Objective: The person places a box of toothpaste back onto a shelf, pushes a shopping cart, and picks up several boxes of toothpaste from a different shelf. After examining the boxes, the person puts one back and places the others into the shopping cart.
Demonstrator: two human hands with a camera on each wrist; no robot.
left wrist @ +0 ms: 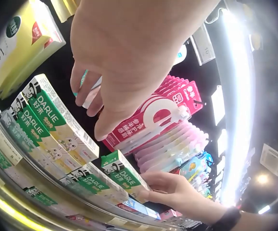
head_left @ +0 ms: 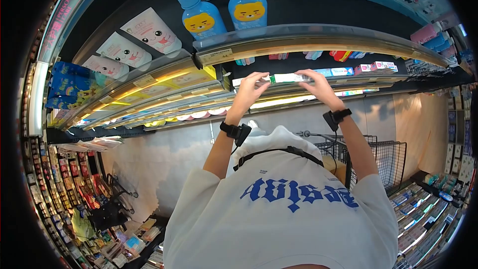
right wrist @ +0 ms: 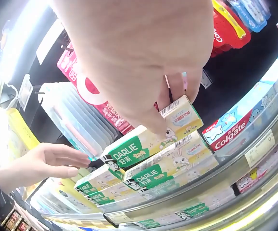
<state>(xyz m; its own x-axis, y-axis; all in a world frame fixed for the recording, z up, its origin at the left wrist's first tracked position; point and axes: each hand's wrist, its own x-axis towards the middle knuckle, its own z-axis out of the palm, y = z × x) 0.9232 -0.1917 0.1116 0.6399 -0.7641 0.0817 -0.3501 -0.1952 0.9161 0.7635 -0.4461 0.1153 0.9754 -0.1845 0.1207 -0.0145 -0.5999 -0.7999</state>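
Note:
In the right wrist view, my right hand (right wrist: 144, 62) grips a green-and-yellow Darlie toothpaste box (right wrist: 153, 139) with a rabbit picture, close over other Darlie boxes on the shelf. From the left wrist view, the same right hand (left wrist: 172, 190) shows at the far end of its box (left wrist: 122, 173). My left hand (right wrist: 43, 166) holds nothing; its fingers reach toward the box's left end, close beside it. Seen from its own wrist, the left hand (left wrist: 124, 62) hangs over the row of Darlie boxes (left wrist: 52, 122). Both hands (head_left: 254, 87) are at the shelf front in the head view.
Pink-carded toothbrush packs (left wrist: 153, 120) hang behind the boxes. Colgate boxes (right wrist: 233, 132) stand to the right on the shelf. A higher shelf carries blue pump bottles (head_left: 248, 10) and white tubes (head_left: 152, 32). A wire cart (head_left: 381, 162) stands beside the person.

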